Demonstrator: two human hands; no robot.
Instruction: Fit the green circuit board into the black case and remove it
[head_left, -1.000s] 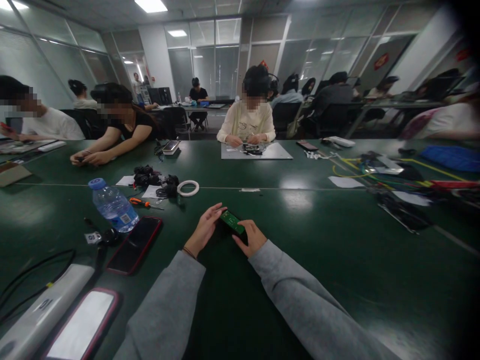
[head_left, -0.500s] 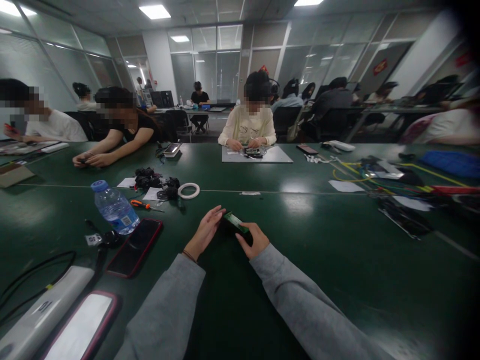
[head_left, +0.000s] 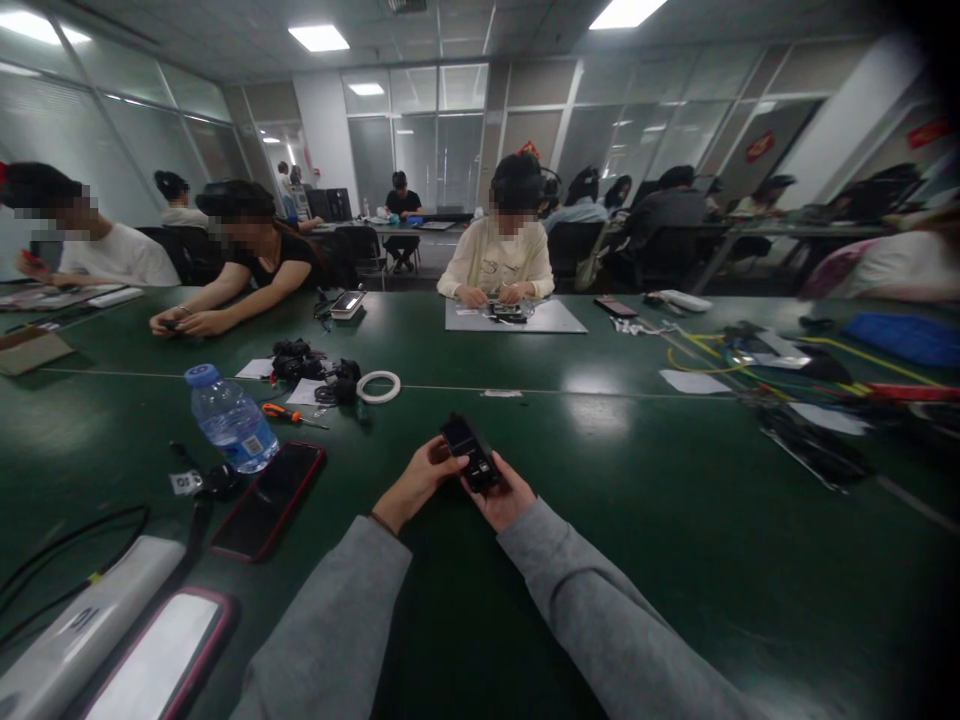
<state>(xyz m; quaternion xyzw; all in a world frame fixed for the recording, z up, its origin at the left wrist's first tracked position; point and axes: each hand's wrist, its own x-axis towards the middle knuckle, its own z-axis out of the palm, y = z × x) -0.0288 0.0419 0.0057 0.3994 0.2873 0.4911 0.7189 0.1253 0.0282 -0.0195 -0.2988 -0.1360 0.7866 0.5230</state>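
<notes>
Between my hands, above the green table, is a small black handheld device (head_left: 466, 445) with pale markings on its lower face. My right hand (head_left: 511, 494) grips its lower right side, fingers partly hidden beneath it. My left hand (head_left: 417, 480) closes on its left edge, with the thumb lying over the face. What the device is exactly, I cannot make out. To the left of my hands lies a dark phone in a red case (head_left: 270, 500), and behind it a water bottle (head_left: 232, 420) leans in the view.
An orange screwdriver (head_left: 292, 413), a white tape roll (head_left: 379, 387) and bundled black cables (head_left: 300, 362) lie beyond my left hand. A phone with a lit screen (head_left: 161, 655) and a white case (head_left: 90, 625) are near left. Across the table a person (head_left: 495, 260) works over a board (head_left: 555, 316).
The device has turned: a green, shiny side showed before, and now its black face is up. My left hand has gone from stretched fingers to holding it.
</notes>
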